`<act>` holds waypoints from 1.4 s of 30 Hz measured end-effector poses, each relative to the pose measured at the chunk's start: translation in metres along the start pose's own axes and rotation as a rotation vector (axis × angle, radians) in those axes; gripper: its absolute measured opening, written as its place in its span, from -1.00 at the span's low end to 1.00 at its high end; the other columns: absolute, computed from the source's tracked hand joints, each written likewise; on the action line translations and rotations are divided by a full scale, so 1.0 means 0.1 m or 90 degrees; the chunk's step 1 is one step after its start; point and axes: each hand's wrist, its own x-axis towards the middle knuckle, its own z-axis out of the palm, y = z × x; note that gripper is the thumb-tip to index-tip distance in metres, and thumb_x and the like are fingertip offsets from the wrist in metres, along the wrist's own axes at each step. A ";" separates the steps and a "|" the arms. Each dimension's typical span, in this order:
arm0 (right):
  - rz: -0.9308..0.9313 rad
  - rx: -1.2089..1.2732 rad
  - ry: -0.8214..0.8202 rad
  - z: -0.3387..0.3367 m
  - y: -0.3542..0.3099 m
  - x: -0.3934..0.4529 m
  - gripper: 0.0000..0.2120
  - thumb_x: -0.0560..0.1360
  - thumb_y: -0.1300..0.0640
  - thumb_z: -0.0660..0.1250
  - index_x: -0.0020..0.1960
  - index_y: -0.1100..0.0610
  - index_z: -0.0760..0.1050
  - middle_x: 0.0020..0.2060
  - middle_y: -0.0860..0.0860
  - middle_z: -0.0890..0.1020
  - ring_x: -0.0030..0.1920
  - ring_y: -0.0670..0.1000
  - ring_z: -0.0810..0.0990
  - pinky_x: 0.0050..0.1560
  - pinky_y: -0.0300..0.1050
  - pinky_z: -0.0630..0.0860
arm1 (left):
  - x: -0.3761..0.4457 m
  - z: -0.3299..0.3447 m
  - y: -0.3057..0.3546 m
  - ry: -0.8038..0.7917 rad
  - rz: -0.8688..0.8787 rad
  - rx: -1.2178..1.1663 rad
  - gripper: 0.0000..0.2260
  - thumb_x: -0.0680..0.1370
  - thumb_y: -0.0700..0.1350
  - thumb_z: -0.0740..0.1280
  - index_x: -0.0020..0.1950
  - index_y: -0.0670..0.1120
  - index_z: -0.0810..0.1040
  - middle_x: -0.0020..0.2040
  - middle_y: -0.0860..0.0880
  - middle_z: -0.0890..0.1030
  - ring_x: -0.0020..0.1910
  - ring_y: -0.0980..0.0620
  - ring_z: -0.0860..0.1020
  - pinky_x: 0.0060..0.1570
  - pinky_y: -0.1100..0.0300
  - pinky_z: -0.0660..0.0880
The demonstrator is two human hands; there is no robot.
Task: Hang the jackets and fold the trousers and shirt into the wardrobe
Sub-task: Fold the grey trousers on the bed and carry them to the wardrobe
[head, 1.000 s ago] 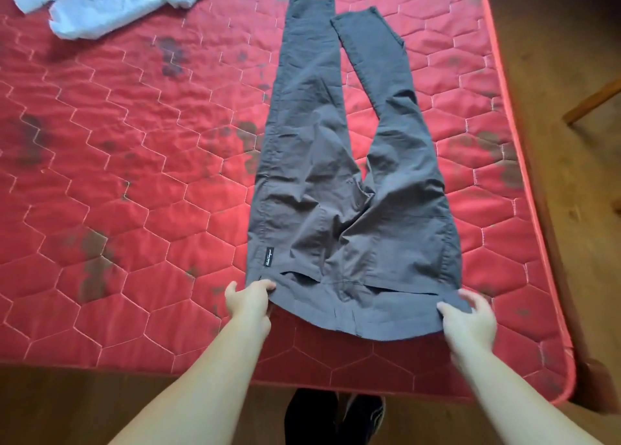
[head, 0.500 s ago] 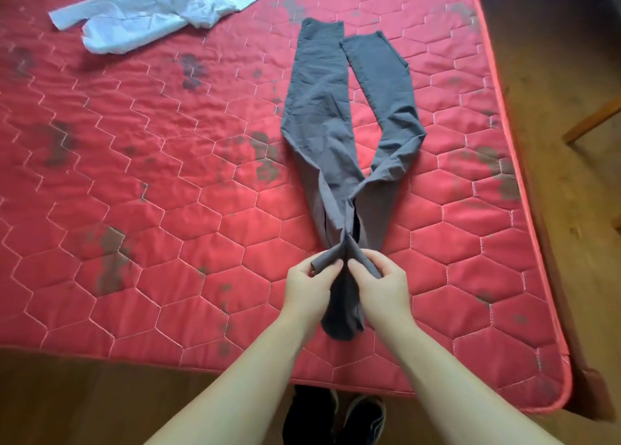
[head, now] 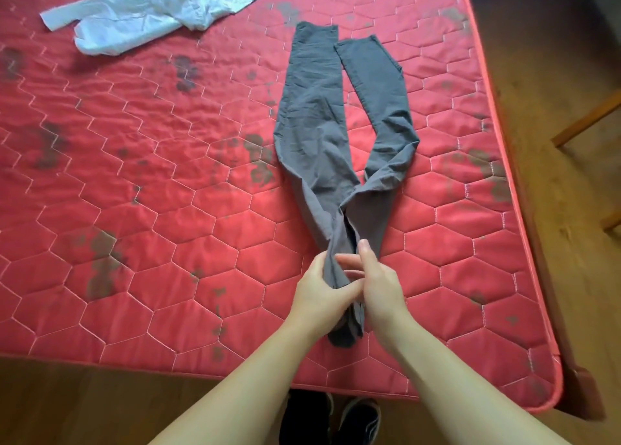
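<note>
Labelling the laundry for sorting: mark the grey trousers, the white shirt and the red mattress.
grey trousers [head: 312, 121]: head view, middle of the left leg.
white shirt [head: 141, 7]: head view, crumpled body of the shirt.
red mattress [head: 134, 243]: head view, bare quilted top.

Illumination is soft, even daylight; the red mattress [head: 168, 209] is bright and saturated, with only faint shadows. Wide-angle distortion curves the mattress edges near the frame borders. Slight motion blur softens the hands [head: 349, 286] and overall detail.

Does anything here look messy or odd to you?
Yes. The red mattress is bare and blotched with dark stains, and the white shirt lies crumpled at its far corner. The grey trousers have splayed legs.
</note>
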 end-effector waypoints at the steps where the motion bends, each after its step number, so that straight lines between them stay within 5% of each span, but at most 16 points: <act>1: 0.003 -0.027 -0.021 0.02 0.02 0.01 -0.59 0.61 -0.09 0.19 -0.14 0.12 0.69 -0.24 0.08 0.73 -0.25 -0.06 0.70 -0.36 -0.31 0.53 | 0.02 -0.02 -0.04 0.031 -0.036 -0.011 -0.77 0.31 -0.02 0.45 -0.05 0.06 0.59 -0.15 0.06 0.69 -0.11 0.07 0.66 -0.12 0.10 0.63; 4: -0.044 -0.126 -0.037 0.04 0.17 0.07 -0.76 0.58 0.03 0.28 -0.17 0.05 0.66 -0.26 -0.07 0.71 -0.21 -0.16 0.65 -0.18 -0.32 0.52 | 0.04 -0.15 -0.17 0.094 -0.144 -0.073 -0.90 0.45 -0.28 0.36 -0.15 -0.10 0.62 -0.21 -0.17 0.67 -0.18 -0.16 0.66 -0.22 -0.09 0.65; 7: -0.074 -0.225 0.083 -0.05 0.40 0.15 -0.88 0.52 0.12 0.36 -0.18 0.00 0.61 -0.29 -0.14 0.67 -0.20 -0.16 0.61 -0.19 -0.35 0.45 | 0.02 -0.27 -0.28 0.096 -0.160 -0.061 -0.94 0.45 -0.30 0.38 -0.18 -0.16 0.61 -0.16 -0.24 0.68 -0.11 -0.23 0.67 -0.14 -0.21 0.63; 9: 0.007 -0.204 0.144 -0.13 0.59 0.17 -0.93 0.52 0.07 0.36 -0.09 0.05 0.60 -0.23 -0.09 0.64 -0.18 -0.07 0.57 -0.16 -0.25 0.44 | -0.01 -0.30 -0.24 0.073 -0.136 -0.054 -0.98 0.42 -0.25 0.42 -0.18 -0.16 0.62 -0.17 -0.21 0.69 -0.09 -0.24 0.67 -0.13 -0.19 0.63; 14: 0.382 0.063 0.055 -0.28 0.92 0.05 -0.49 0.45 -0.39 0.21 -0.02 0.03 0.59 -0.20 0.01 0.68 -0.09 0.05 0.59 0.24 0.13 0.39 | 0.05 -0.27 0.05 -0.085 -0.108 -0.157 -0.89 0.43 -0.27 0.43 -0.07 -0.14 0.65 -0.10 -0.17 0.71 -0.09 -0.13 0.69 -0.10 -0.02 0.65; 17: 0.377 0.324 -0.060 -0.27 0.69 0.15 -0.53 0.36 -0.25 0.38 -0.04 0.14 0.71 -0.10 0.11 0.72 -0.08 0.12 0.69 0.15 0.10 0.49 | 0.19 -0.45 0.18 -0.158 -0.113 -0.339 -0.84 0.49 -0.33 0.38 0.04 -0.19 0.62 -0.05 -0.15 0.71 -0.10 -0.05 0.69 -0.17 0.11 0.62; 20: 0.260 0.393 -0.107 -0.18 0.33 0.31 -0.70 0.37 0.02 0.40 -0.02 0.20 0.70 -0.07 0.16 0.72 -0.14 0.13 0.72 -0.15 0.00 0.65 | 0.27 -0.88 0.03 -0.104 -0.141 -0.429 -0.74 0.40 -0.28 0.40 0.08 -0.22 0.61 0.00 -0.19 0.69 -0.09 -0.09 0.68 -0.16 0.03 0.63; 23: 0.187 0.034 -0.043 -0.07 0.36 0.33 -0.74 0.44 0.22 0.43 0.11 0.26 0.61 -0.03 0.17 0.70 -0.12 0.11 0.69 -0.14 -0.09 0.63 | 0.16 -1.24 -0.52 -0.028 -0.283 -0.195 -0.78 0.39 -0.39 0.41 0.02 -0.27 0.61 -0.16 -0.19 0.69 -0.21 -0.14 0.66 -0.12 -0.05 0.61; 26: 0.167 -0.367 -0.056 0.00 0.73 0.17 -0.74 0.43 0.25 0.47 0.11 0.22 0.59 -0.01 0.07 0.69 -0.08 0.01 0.65 -0.04 -0.22 0.58 | -0.11 -1.30 -1.05 -0.030 -0.460 -0.031 -0.88 0.31 -0.34 0.44 -0.24 -0.20 0.55 -0.44 -0.11 0.56 -0.45 -0.05 0.55 -0.29 0.16 0.51; 29: 0.269 -0.346 -0.043 -0.01 0.94 0.06 -0.77 0.43 0.26 0.47 0.07 0.27 0.60 -0.14 0.07 0.70 -0.17 0.03 0.67 -0.11 -0.20 0.60 | -0.30 -1.20 -1.27 0.010 -0.502 -0.027 -0.88 0.43 -0.15 0.48 -0.18 -0.18 0.60 -0.38 -0.07 0.63 -0.34 -0.06 0.60 -0.31 0.17 0.50; 32: 0.312 -0.273 -0.020 0.02 0.54 0.08 -0.76 0.44 0.30 0.44 0.08 0.35 0.57 -0.14 0.21 0.69 -0.21 0.15 0.67 -0.17 -0.03 0.62 | -0.29 -1.14 -0.88 -0.013 -0.407 -0.045 -0.83 0.50 -0.08 0.46 -0.08 -0.19 0.65 -0.23 -0.11 0.71 -0.20 -0.10 0.67 -0.21 0.06 0.59; 36: -0.051 -0.222 0.065 0.23 -1.00 0.28 -0.96 0.46 0.28 0.40 -0.11 0.18 0.60 -0.21 0.10 0.68 -0.25 0.03 0.62 -0.27 -0.21 0.56 | 0.04 -1.31 0.42 0.025 -0.130 -0.346 -0.82 0.57 -0.15 0.35 0.09 -0.24 0.62 -0.10 -0.14 0.71 -0.21 -0.03 0.67 -0.14 0.11 0.63; 38: -0.210 -0.276 0.108 0.28 -1.41 0.21 -0.91 0.48 0.22 0.38 -0.21 0.12 0.57 -0.32 -0.03 0.63 -0.30 -0.05 0.58 -0.38 -0.33 0.47 | 0.08 -1.32 0.79 0.027 -0.094 -0.314 -0.84 0.58 -0.11 0.35 0.04 -0.19 0.62 -0.17 -0.09 0.70 -0.25 0.00 0.65 -0.15 0.11 0.61; 40: -0.060 -0.416 0.093 0.17 -1.27 0.04 -0.92 0.50 0.24 0.32 -0.17 0.20 0.55 -0.40 0.04 0.60 -0.43 0.01 0.58 -0.53 -0.29 0.40 | -0.12 -1.29 0.76 -0.006 -0.229 -0.056 -0.88 0.56 -0.11 0.39 -0.11 -0.15 0.58 -0.39 -0.02 0.62 -0.46 0.08 0.56 -0.39 0.25 0.52; 42: 0.168 -0.382 -0.004 0.05 -1.02 -0.18 -0.90 0.50 0.34 0.26 -0.16 0.26 0.51 -0.50 0.07 0.60 -0.58 0.00 0.57 -0.61 -0.30 0.39 | -0.30 -1.24 0.63 -0.088 -0.326 0.073 -0.87 0.53 -0.10 0.42 -0.16 -0.10 0.54 -0.40 -0.01 0.58 -0.49 0.07 0.53 -0.37 0.25 0.48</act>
